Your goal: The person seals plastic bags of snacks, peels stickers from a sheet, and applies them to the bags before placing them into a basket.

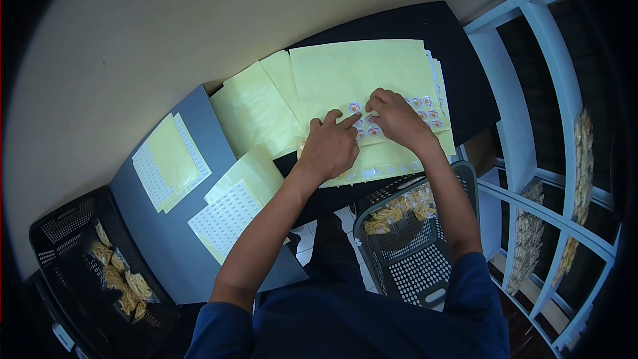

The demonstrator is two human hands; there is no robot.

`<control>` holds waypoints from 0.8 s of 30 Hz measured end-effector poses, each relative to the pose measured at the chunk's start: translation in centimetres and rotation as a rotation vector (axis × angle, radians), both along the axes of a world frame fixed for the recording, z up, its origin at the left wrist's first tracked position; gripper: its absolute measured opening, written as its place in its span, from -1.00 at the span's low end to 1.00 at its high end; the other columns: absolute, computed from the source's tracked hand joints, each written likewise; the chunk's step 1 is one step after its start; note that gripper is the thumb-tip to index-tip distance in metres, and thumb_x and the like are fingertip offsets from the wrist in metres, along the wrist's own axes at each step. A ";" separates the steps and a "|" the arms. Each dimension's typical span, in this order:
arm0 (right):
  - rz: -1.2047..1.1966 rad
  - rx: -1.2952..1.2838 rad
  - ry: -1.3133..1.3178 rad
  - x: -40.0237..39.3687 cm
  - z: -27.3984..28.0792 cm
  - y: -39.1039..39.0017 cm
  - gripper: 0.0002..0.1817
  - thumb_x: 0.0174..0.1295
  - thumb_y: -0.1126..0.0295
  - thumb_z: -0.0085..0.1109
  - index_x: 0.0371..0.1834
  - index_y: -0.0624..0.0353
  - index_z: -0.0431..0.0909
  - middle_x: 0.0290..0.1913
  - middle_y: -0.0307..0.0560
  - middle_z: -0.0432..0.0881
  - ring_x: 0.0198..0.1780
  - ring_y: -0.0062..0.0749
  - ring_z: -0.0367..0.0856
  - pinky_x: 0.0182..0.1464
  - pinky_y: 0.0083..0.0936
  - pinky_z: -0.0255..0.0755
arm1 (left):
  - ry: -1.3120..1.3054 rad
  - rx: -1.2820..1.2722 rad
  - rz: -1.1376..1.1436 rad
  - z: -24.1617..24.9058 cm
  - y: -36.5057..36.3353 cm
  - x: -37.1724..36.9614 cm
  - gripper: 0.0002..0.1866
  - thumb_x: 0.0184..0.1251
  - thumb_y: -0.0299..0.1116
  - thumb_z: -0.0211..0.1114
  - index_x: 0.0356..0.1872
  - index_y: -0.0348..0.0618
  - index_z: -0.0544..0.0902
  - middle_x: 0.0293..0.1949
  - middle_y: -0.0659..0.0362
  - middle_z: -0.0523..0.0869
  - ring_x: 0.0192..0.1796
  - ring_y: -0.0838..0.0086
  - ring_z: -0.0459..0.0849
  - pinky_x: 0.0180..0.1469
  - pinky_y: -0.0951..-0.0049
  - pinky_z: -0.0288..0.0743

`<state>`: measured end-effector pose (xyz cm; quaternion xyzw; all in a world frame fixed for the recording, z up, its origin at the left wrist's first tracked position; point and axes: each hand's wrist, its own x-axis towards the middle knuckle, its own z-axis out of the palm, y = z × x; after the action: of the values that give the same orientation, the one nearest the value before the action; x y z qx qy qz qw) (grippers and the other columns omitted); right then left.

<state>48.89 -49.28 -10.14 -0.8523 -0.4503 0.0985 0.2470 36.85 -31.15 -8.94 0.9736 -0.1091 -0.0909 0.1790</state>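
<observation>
Cream wall above; black desk (465, 86) below it, with a grey board (166, 226) lying at its left end.

Head view, items recorded:
- Large yellow sticker sheet (352, 73) lay flat on the desk, on top of further yellow sheets fanned out to its left (252, 113).
- Small round stickers (428, 108) with red-orange centres sat in rows on the sheet, just beside and partly under the hands.
- Left hand (330, 149) rested on the sheet, forefinger stretched out and touching a sticker (355, 108), remaining fingers loosely curled; it gripped nothing.
- Right hand (397, 118) lay just beside the left, fingers bent down and pressed onto the sticker rows; whether it pinched a sticker could not be told.
- White label sheets (222, 219) and a second set on yellow backing (169, 163) lay on the grey board, well apart from the hands.
- Grey perforated basket (412, 259) stood below the desk edge near the right forearm, holding clear packets of yellow snacks (399, 209).
- Black basket (66, 233) at lower left held similar packets (123, 279).
- White shelving (531, 159) stood at right.
</observation>
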 end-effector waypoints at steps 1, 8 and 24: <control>-0.023 0.043 -0.003 -0.1 0.0 0.0 -0.91 0.17 0.60 0.20 -0.26 0.28 0.60 -0.13 0.00 0.59 -0.05 -0.06 0.60 0.03 -0.19 0.49 | -0.006 0.010 -0.008 0.0 0.0 -0.1 -0.69 0.38 -0.27 0.16 -0.10 -0.25 0.76 0.44 0.21 0.56 0.39 0.05 0.48 0.16 -0.02 0.47; 0.015 -0.042 -0.002 0.2 0.4 0.0 -0.95 0.18 0.60 0.18 -0.32 0.29 0.61 -0.20 0.02 0.59 -0.08 -0.06 0.61 -0.02 -0.21 0.49 | 0.009 0.005 0.012 -0.2 -0.1 -0.1 -0.69 0.41 -0.26 0.14 -0.13 -0.25 0.75 0.45 0.21 0.55 0.40 0.05 0.47 0.16 -0.03 0.47; -0.077 -0.085 0.279 -0.6 2.3 -2.4 -0.81 0.36 0.64 0.03 -0.01 0.30 0.49 0.03 0.11 0.64 0.10 0.00 0.64 0.10 -0.21 0.50 | 0.124 -0.029 0.057 0.7 -0.2 0.3 -0.66 0.41 -0.24 0.11 -0.08 -0.25 0.75 0.49 0.24 0.51 0.47 0.07 0.41 0.24 -0.07 0.44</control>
<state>48.28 -51.66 -7.86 -0.8566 -0.3739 0.2255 0.2748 37.11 -31.37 -8.26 0.9661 -0.0713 -0.1441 0.2018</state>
